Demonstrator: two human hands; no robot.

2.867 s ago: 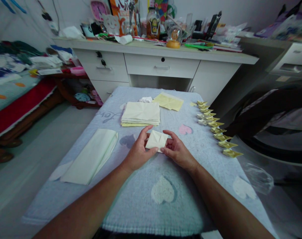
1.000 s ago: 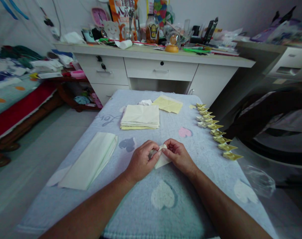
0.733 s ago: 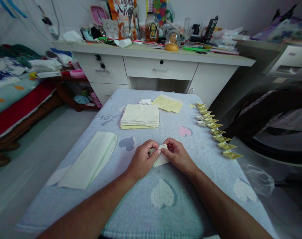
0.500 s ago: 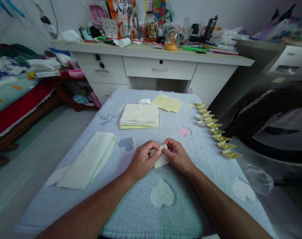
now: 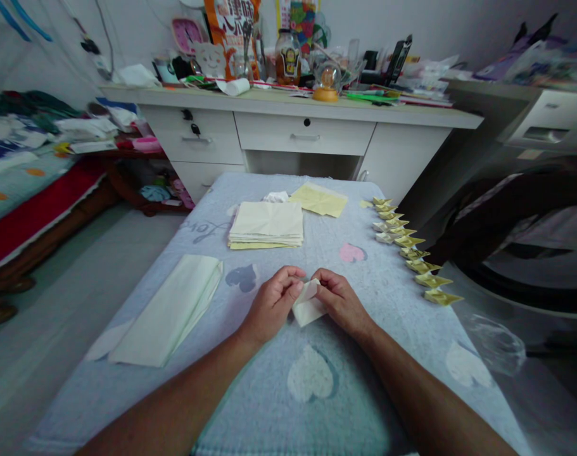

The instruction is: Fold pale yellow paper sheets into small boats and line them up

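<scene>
A small folded piece of pale paper (image 5: 309, 311) is held between my two hands, above the cloth-covered table. My left hand (image 5: 275, 300) pinches its left edge with thumb and fingers. On the other side my right hand (image 5: 341, 296) grips the paper's upper right part, its thumb lying over a fold. Part of the paper is hidden behind the fingers. Beyond the hands sits a stack of cream paper sheets (image 5: 268, 221). Several folded paper boats (image 5: 417, 253) stand in a row along the table's right side.
A long folded pale sheet (image 5: 170, 310) lies at the left. Yellow paper (image 5: 319, 199) and a crumpled white piece (image 5: 275, 197) are at the back. Behind the table stands a white desk (image 5: 304, 130) crowded with jars and small items; a washing machine (image 5: 549, 133) is at right.
My fingers have shifted on the paper; more of it shows now, with a raised flap between my hands. The camera view has tilted slightly.
</scene>
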